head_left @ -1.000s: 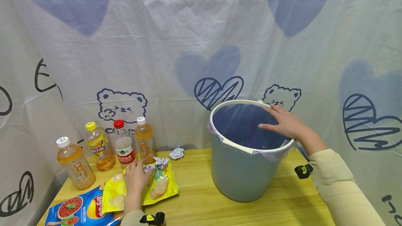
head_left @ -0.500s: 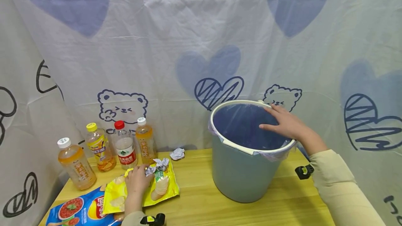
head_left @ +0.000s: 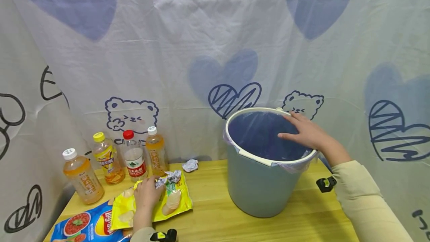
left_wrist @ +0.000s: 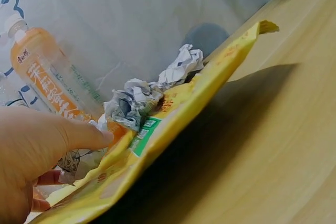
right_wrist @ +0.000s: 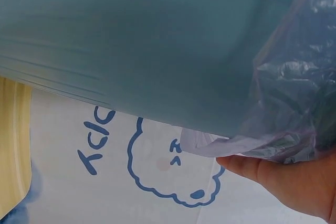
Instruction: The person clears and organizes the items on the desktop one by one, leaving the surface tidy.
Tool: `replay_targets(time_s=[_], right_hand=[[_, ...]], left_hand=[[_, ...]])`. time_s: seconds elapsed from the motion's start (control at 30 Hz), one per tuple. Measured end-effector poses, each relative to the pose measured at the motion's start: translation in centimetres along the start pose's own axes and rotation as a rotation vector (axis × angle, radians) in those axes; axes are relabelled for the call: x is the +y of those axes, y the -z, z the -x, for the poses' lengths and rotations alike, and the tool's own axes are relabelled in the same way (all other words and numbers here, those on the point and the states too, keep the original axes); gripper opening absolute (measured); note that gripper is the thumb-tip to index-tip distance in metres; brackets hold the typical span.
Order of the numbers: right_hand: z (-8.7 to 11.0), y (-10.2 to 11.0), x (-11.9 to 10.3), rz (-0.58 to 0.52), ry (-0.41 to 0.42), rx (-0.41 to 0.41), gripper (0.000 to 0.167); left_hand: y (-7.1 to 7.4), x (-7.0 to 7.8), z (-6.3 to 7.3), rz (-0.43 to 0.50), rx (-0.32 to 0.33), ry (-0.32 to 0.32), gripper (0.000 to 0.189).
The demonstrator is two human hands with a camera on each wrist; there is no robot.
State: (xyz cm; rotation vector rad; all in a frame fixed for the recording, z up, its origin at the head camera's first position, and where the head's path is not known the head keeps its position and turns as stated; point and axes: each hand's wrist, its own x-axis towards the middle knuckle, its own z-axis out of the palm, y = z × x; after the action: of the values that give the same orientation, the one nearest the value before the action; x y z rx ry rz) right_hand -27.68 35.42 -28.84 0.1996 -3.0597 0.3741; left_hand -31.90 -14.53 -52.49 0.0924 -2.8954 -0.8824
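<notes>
Closest in, well left of the bin (head_left: 260, 188), there's a blue bag (head_left: 80, 225) with a yellow bag (head_left: 183, 195) overlapping it. Left hand (head_left: 146, 193) is on the yellow bag, thumb straight-ish, other fingers half hidden. A pale printed bit (left_wrist: 79, 163) shows in that grip, but I can't tell if it's actually pinched. Two scrunched papers (head_left: 173, 176) sit on that bag's bin-side half. Right hand (head_left: 308, 132) is at the bin's right rim, grip spread, touching the liner (right_wrist: 294, 82). The bin stands upright on the wood surface (head_left: 209, 197). Further back, left of the bin, are four upright bottles (head_left: 135, 163). Paper ball (head_left: 190, 165) between them and the bin, then a curtain (head_left: 208, 21) behind it all.
</notes>
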Motion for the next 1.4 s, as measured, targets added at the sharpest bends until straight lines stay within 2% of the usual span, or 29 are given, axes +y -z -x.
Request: replay_targets(time_s=[0.43, 0.67, 0.93, 1.07, 1.3, 1.4], right_hand=[[0.0, -0.1, 0.3, -0.001, 0.016, 0.008, 0.090], [0.0, 0.0, 0.2, -0.011, 0.016, 0.004, 0.090], [-0.1, 0.0, 0.1, -0.002, 0.013, -0.004, 0.090], [-0.1, 0.0, -0.1, 0.004, 0.007, -0.006, 0.090], [-0.1, 0.1, -0.2, 0.021, -0.002, -0.004, 0.088], [-0.1, 0.1, -0.1, 0.039, -0.006, -0.004, 0.087]], left_hand=[[1.1, 1.5, 0.2, 0.049, 0.075, -0.013, 0.046], [2.3, 3.4, 0.7, 0.051, 0.152, -0.097, 0.044], [3.5, 5.5, 1.4, 0.077, 0.177, -0.158, 0.044], [3.8, 6.3, 1.7, 0.091, 0.204, -0.194, 0.043], [4.1, 7.5, 2.1, 0.108, 0.291, -0.283, 0.040], [4.3, 8.0, 2.3, 0.111, 0.296, -0.300, 0.040]])
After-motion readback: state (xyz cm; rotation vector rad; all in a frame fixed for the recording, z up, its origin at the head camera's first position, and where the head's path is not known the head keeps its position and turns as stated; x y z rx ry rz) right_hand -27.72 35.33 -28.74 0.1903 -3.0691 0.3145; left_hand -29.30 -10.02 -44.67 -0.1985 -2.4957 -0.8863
